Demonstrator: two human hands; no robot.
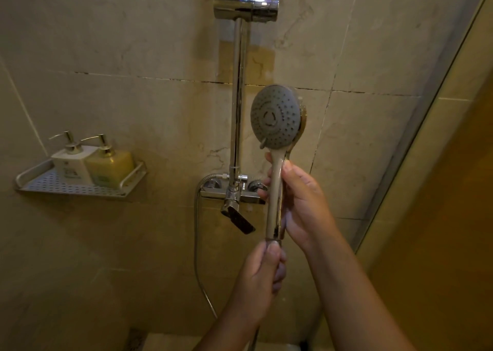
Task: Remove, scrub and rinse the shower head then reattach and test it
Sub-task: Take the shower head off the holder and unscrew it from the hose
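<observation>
Shower head (276, 117) upright; left hand (262, 276) wraps and hides the hose (197, 244) end.

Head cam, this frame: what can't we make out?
Joint of hose and shower head: head view, left hand wraps it; screwed on or loose, cannot tell.
Lower hose: head view, passes behind the left forearm.
Labels on the bottles: head view, too small and dim.
Slide rail top: head view, cut by upper edge.

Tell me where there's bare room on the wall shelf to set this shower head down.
The perforated metal wall shelf is bare along its front and left corner; the white pump bottle and yellow pump bottle crowd its back right.
</observation>
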